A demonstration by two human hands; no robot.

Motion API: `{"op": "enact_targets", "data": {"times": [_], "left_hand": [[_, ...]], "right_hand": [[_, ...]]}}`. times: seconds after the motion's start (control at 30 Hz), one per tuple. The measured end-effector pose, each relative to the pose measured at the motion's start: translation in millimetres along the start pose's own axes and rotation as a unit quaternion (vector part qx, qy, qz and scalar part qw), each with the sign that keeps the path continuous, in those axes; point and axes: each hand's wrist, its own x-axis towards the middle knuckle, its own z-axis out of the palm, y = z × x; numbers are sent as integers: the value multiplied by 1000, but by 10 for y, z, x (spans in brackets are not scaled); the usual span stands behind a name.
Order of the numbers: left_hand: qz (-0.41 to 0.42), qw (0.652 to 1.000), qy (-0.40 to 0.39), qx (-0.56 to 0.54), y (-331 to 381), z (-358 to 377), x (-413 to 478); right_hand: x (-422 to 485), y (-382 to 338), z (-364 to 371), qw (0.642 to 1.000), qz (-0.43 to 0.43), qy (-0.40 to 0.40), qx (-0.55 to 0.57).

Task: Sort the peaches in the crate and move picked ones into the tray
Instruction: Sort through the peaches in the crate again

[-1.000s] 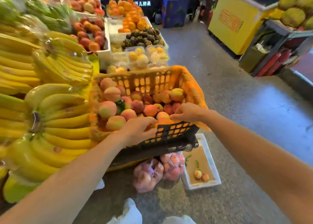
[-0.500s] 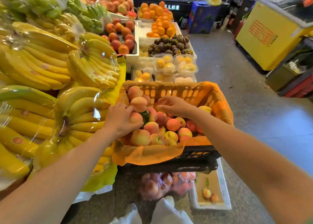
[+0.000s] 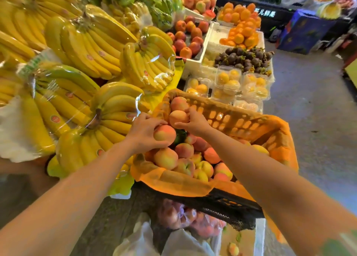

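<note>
- Fruit stall, sorting in progress: my left hand is clasped round a red-blushed peach at the near-left of the heap, fingers over the top and thumb below. I judge this grip lets me roll it and check the skin.
- My right hand pinches a paler peach further back, close to the crate's far wall. Only thumb and fingertips are on its sides, a light hold that I think spares soft fruit from bruising.
- Both fruits are inside the crate, a black lattice box standing just beside the wrapped bananas. An orange liner laps over its rim, probably to keep the lattice off the fruit.
- The other peaches lie heaped against each other in the liner, red and yellow mixed, so most of the sorting looks undone.
- The tray, white, lies on the floor below the crate's near-right corner, where an arm can drop straight to it. The crate and the frame's edge hide most of it, and what appears to be a single peach lies inside.
- A clear bag of peaches sits under the crate, beside the tray.
- Neither held peach has yet gone to the tray.
</note>
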Motion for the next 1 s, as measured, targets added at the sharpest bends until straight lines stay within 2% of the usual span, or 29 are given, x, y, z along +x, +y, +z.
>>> {"op": "enact_targets", "data": {"times": [0.17, 0.23, 0.3, 0.37, 0.43, 0.53, 0.67, 0.9, 1.0], "left_hand": [[-26, 996, 19, -84, 48, -61, 141], [-35, 981, 14, -189, 113, -115, 278], [-39, 946, -7, -321, 220, -183, 427], [-35, 905, -32, -423, 374, -227, 578], [-41, 863, -73, -499, 583, -254, 716], [-105, 797, -160, -573, 855, -257, 872], [-111, 748, -243, -608, 1029, -163, 1054], [-114, 782, -311, -528, 1272, 24, 1218], [-102, 783, -346, -508, 1358, 71, 1241]], "right_hand": [[35, 137, -108, 997, 20, 1, 76], [30, 202, -244, 980, 53, -21, 193], [-40, 215, -460, 927, 99, -67, 355], [-122, 262, -689, 882, 124, -106, 441], [-210, 338, -880, 865, 125, -123, 470], [-360, 395, -1077, 850, 134, -97, 500], [-527, 606, -1187, 830, 140, -79, 534], [-837, 831, -1314, 861, 143, -33, 486], [-972, 972, -1356, 889, 143, -22, 435]]}}
